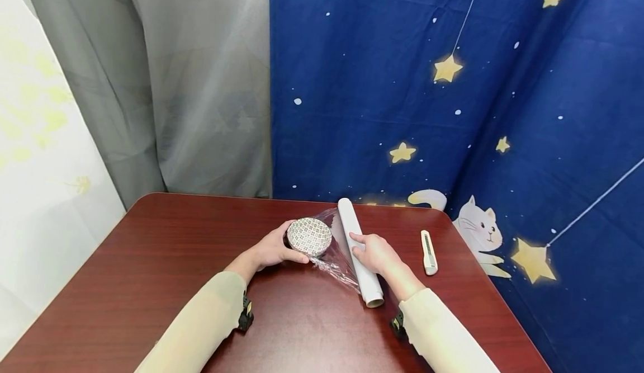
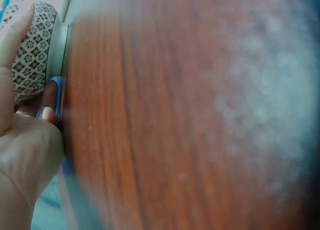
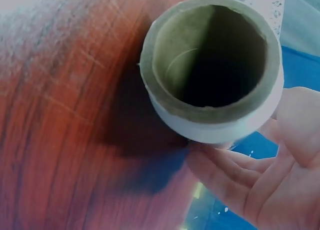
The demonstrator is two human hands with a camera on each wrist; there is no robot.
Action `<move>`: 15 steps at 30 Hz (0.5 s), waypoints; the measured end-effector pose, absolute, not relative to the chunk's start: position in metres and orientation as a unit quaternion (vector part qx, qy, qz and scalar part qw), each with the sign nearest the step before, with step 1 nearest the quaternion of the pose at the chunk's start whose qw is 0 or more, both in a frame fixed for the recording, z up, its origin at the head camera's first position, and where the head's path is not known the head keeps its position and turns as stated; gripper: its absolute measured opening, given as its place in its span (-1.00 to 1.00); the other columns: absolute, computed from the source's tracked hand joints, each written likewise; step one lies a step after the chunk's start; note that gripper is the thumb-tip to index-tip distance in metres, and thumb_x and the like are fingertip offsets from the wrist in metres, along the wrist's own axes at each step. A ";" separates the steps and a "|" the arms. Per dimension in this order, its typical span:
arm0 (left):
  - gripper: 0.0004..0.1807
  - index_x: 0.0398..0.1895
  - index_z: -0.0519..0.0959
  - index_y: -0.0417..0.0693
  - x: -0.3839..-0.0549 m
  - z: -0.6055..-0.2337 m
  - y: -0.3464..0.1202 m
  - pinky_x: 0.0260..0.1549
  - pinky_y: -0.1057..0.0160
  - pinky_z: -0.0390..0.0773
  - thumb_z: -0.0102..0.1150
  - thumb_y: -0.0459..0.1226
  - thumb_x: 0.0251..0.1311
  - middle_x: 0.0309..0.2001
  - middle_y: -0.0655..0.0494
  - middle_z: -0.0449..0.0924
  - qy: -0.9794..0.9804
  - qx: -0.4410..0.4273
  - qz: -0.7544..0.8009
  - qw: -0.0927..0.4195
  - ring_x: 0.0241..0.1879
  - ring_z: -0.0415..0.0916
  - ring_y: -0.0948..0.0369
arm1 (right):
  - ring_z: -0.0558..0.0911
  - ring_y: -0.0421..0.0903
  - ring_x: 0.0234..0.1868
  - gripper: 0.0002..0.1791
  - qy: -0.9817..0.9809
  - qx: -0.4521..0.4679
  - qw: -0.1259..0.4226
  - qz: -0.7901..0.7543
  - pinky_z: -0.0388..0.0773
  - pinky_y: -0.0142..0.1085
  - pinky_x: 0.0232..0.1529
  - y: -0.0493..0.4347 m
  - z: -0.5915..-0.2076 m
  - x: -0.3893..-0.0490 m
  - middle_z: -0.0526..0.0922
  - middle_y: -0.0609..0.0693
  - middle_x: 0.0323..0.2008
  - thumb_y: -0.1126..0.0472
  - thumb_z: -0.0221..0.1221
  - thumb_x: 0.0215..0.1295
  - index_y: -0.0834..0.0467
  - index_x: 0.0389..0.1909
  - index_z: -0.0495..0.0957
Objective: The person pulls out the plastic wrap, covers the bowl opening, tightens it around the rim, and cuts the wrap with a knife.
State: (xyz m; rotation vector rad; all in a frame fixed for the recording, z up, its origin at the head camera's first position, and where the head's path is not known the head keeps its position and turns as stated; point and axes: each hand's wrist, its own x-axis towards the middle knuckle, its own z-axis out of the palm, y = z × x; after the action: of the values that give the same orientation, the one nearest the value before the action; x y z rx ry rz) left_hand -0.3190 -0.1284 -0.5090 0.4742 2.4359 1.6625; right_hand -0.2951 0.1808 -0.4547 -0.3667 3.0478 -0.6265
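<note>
A round bowl [image 1: 309, 236] with a small brown-and-white pattern is near the table's middle. My left hand [image 1: 275, 247] grips it from the left, thumb along its near side. In the left wrist view, the thumb lies over the bowl's patterned wall [image 2: 35, 54]. Clear cling film [image 1: 338, 264] stretches between the bowl and a long white roll [image 1: 351, 225], slanted to the right of it. My right hand [image 1: 379, 255] holds the roll from its right side. Up close in the right wrist view, the hollow cardboard core [image 3: 215, 115] shows, with the right hand [image 3: 270, 175] beside and beneath it.
A white box cutter [image 1: 429, 253] lies on the table to the right of my right hand. The dark red table [image 1: 151, 261] ends at a blue starry curtain [image 1: 362, 110] and a grey curtain [image 1: 211, 110] behind.
</note>
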 end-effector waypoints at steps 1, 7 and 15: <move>0.24 0.67 0.23 -0.11 -0.319 -0.509 -0.128 0.55 -0.07 0.34 0.83 -0.21 -0.09 0.45 -0.11 0.56 0.813 0.159 0.554 0.077 0.43 0.46 0.00 | 0.75 0.18 0.21 -0.48 0.974 -0.112 0.003 -0.196 0.69 0.04 0.11 0.180 -0.453 -0.293 0.65 0.33 0.38 0.14 0.23 0.55 -0.08 0.49 0.62; 0.24 0.67 0.23 -0.10 -0.318 -0.507 -0.130 0.56 -0.07 0.32 0.82 -0.22 -0.08 0.46 -0.11 0.56 0.813 0.158 0.555 0.080 0.45 0.45 -0.01 | 0.69 0.24 0.33 -0.48 0.980 -0.094 -0.004 -0.175 0.66 0.13 0.22 0.184 -0.451 -0.289 0.64 0.35 0.39 0.04 0.27 0.58 -0.08 0.49 0.61; 0.24 0.68 0.22 -0.11 -0.320 -0.508 -0.130 0.54 -0.06 0.35 0.82 -0.23 -0.07 0.45 -0.10 0.56 0.813 0.159 0.554 0.083 0.43 0.46 -0.01 | 0.74 0.16 0.14 -0.43 0.980 -0.083 -0.011 -0.182 0.67 -0.01 -0.03 0.190 -0.453 -0.293 0.67 0.28 0.38 -0.08 0.31 0.55 -0.01 0.49 0.61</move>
State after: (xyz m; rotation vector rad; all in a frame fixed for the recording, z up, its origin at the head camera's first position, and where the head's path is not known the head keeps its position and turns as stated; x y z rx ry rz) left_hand -0.3197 -0.1297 -0.5084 0.4735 2.4277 1.6552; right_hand -0.2926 0.1904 -0.4534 -0.2626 3.0992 -0.5757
